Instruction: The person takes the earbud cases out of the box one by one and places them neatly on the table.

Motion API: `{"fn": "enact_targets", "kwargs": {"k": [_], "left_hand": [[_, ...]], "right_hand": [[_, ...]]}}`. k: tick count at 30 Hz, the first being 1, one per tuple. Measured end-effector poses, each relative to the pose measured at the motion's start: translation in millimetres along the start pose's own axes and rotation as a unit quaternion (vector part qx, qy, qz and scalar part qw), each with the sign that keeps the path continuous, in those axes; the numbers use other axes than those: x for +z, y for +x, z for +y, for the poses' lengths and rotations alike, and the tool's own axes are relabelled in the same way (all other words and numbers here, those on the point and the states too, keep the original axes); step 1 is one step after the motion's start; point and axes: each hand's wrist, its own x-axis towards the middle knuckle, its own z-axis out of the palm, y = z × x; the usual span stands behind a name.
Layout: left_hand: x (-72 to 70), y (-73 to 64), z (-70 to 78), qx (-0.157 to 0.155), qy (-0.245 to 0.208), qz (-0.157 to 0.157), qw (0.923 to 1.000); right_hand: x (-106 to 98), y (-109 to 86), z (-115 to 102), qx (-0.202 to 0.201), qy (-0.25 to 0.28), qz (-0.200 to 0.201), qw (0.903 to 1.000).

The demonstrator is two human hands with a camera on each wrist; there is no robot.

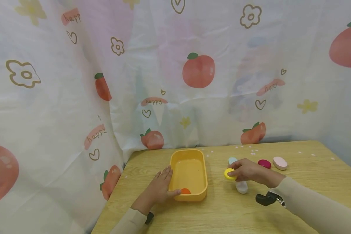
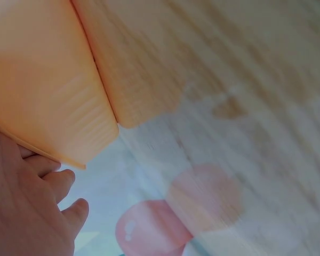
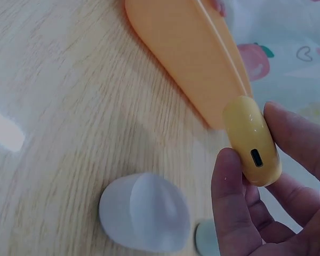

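Between the thumb and fingers of my right hand (image 1: pixel 247 170) is a yellow earbud case (image 1: pixel 229 174), held above the table. Its dark charging slot shows in the right wrist view, where the yellow case (image 3: pixel 250 140) is pinched at its sides. Below that hand lie a white rounded case (image 1: pixel 241 187) and a pale blue one (image 1: pixel 232 160), partly covered by it. My left hand (image 1: pixel 159 189) rests against the left side of a yellow-orange box (image 1: pixel 205 182), fingers extended, thumb over the near rim. Inside the box's near end, an orange rounded piece (image 1: pixel 185 191) is partly hidden by the wall.
A magenta case (image 1: pixel 264 164) and a pale pink case (image 1: pixel 280 163) lie right of my right hand. Small white specks dot the back of the wooden table (image 1: pixel 219 214). A fruit-patterned curtain (image 1: pixel 169 74) hangs behind and on the left.
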Motion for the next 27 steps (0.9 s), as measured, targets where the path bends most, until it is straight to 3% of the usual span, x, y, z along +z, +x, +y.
{"fn": "enact_targets", "kwargs": {"k": [12, 27], "left_hand": [[-1.1, -0.4, 0.9, 0.003, 0.002, 0.004, 1.0000], [2.6, 1.1, -1.1, 0.004, 0.009, 0.010, 0.9999]], "right_hand": [[-13.3, -14.8, 17.4, 0.023, 0.020, 0.010, 0.9995], [-26.4, -24.1, 35.0, 0.019, 0.038, 0.007, 0.9991]]}}
